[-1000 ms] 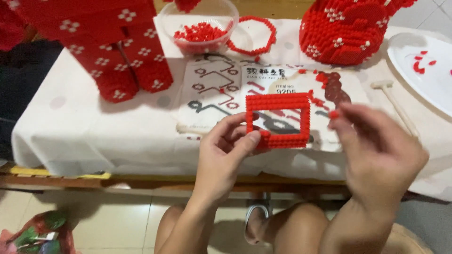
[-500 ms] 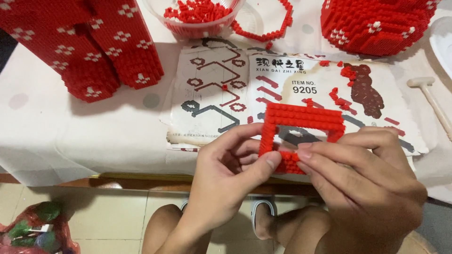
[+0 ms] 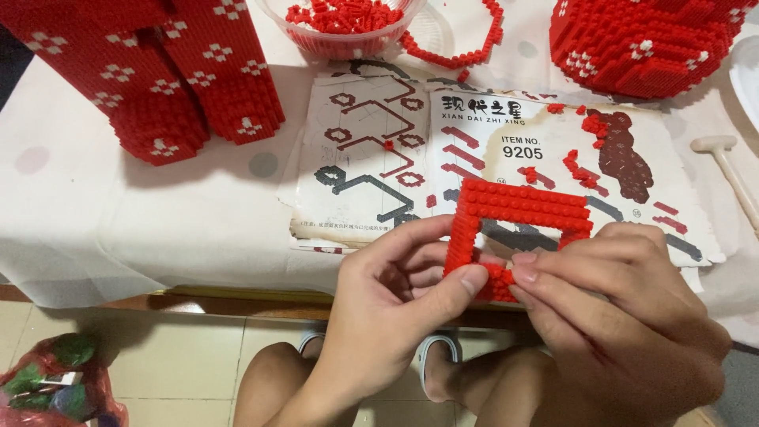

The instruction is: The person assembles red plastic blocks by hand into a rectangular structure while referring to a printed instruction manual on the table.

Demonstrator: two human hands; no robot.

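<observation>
**Red frame held at the table's edge**

Since half a second ago almost nothing has shifted: both my hands keep their grip on the red brick frame (image 3: 518, 217), and it sits in the same spot over the lower part of the instruction sheet (image 3: 371, 158). Compared with a full second back, the frame has come lower and closer to me, and my hands have closed in around its bottom edge.

My left hand (image 3: 387, 300) is curled, thumb pressed against the bottom left corner of the frame from the front, the other fingers tucked behind its left side. My right hand (image 3: 624, 316) lies over the bottom right part, fingers nearly flat and pinched together, fingertips (image 3: 526, 269) meeting my left thumb at the lower bar. Most of that lower bar is hidden under them. The frame is a square, open in the middle, so the printed sheet shows through it.

Farther back on the white tablecloth (image 3: 158, 221) stand two tall red block towers with white flower marks (image 3: 166, 71) on the left. A clear bowl of loose red bricks (image 3: 344, 20) sits at the top, with a thin red ring of bricks (image 3: 466, 47) just beside it. A big rounded red block piece (image 3: 640, 43) fills the top right corner. A small pale mallet (image 3: 727, 166) rests at the right edge.
</observation>
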